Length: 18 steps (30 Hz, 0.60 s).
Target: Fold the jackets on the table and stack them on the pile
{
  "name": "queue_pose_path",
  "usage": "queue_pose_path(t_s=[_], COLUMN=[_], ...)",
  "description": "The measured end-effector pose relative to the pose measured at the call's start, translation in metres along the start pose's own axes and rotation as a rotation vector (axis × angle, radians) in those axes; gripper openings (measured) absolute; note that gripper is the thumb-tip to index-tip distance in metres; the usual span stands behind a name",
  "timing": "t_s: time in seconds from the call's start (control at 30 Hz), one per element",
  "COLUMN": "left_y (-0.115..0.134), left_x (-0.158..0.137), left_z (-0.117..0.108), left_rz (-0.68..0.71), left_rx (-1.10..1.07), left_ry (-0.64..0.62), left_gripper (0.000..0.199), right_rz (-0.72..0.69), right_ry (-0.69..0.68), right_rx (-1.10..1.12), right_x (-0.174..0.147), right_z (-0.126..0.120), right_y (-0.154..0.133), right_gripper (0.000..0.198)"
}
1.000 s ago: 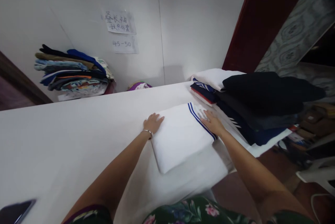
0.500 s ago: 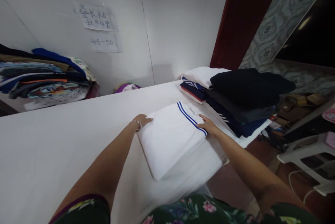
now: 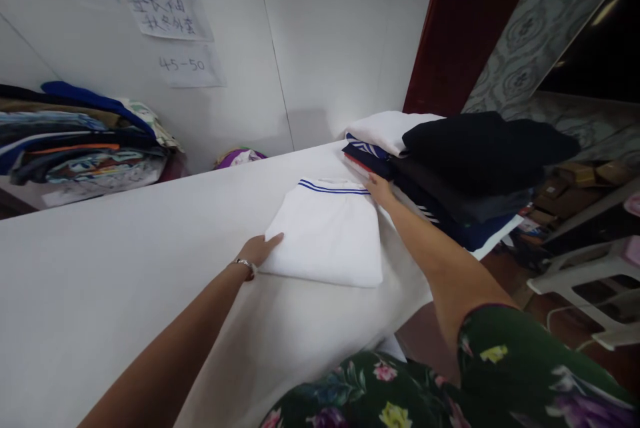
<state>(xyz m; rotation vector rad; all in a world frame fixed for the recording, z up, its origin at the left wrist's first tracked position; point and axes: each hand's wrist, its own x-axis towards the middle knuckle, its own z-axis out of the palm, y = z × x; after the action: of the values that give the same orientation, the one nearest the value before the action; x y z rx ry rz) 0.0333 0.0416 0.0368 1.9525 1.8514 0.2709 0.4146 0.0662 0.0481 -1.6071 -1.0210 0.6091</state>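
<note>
A folded white shirt (image 3: 325,235) with two blue stripes along its far edge lies on the white table in front of me. My left hand (image 3: 260,251), with a bracelet on the wrist, grips the shirt's left edge; the thumb rests on top and the other fingers are hidden beneath. At the far right corner, by the end of the stripes, my right hand (image 3: 379,188) holds the shirt, its fingers partly hidden. Just past that hand stands a stack of folded dark clothes (image 3: 460,168).
On the left, another stack of folded clothes (image 3: 85,141) stands by the wall. A purple bundle (image 3: 240,157) shows behind the far edge of the white table (image 3: 125,261). Handwritten paper signs (image 3: 167,11) hang on the wall. A white plastic stool (image 3: 585,281) stands on the floor at right.
The shirt has been turned counterclockwise, so its striped edge now faces the wall. My right hand has moved away from me and left with its corner; my left hand has come slightly nearer me.
</note>
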Motion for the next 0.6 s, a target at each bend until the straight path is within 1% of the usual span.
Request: queue_pose_path(t_s=[0.07,0.13,0.2,0.27,0.33,0.37,0.4,0.43,0.5,0.53,0.6], left_y=[-0.002,-0.006,-0.011,-0.018,-0.025,-0.03,-0.034,-0.038,-0.045,-0.047,-0.049], left_x=[-0.01,-0.02,-0.031,-0.037,-0.038,-0.037,-0.035,-0.034,-0.031,-0.032,-0.035], left_z=[-0.005,-0.008,-0.009,-0.007,-0.002,0.001,0.005,0.009,0.015,0.017,0.02], left_rz=[-0.014,-0.026,-0.018,0.013,0.041,0.047,0.05,0.054,0.074,0.09,0.122], left_rx=[-0.062,-0.162,-0.268,-0.39,-0.57,-0.68,-0.795,-0.905,-1.073,-1.117,-1.109], left_ry=[0.016,0.066,0.088,0.063,0.039,0.041,0.05,0.062,0.08,0.075,0.037], left_gripper=[0.048,0.048,0.047,0.044,0.044,0.046,0.05,0.055,0.064,0.068,0.076], right_rz=[0.018,0.072,0.212,0.347,0.433,0.442,0.432,0.4,0.31,0.275,0.261], right_ry=[0.064,0.092,0.011,-0.111,-0.265,-0.312,-0.33,-0.309,-0.201,-0.157,-0.15], right_rx=[0.007,0.049,0.245,0.383,0.418,0.409,0.385,0.358,0.318,0.312,0.322], right_x=[-0.033,-0.079,-0.132,-0.184,-0.225,-0.239,-0.25,-0.257,-0.263,-0.264,-0.265], right_z=[-0.012,-0.03,-0.048,-0.06,-0.062,-0.06,-0.056,-0.052,-0.045,-0.042,-0.039], right_y=[0.011,0.02,0.025,0.025,0.022,0.02,0.018,0.017,0.015,0.015,0.016], right_gripper=[0.049,0.047,0.05,0.058,0.066,0.069,0.072,0.074,0.077,0.079,0.083])
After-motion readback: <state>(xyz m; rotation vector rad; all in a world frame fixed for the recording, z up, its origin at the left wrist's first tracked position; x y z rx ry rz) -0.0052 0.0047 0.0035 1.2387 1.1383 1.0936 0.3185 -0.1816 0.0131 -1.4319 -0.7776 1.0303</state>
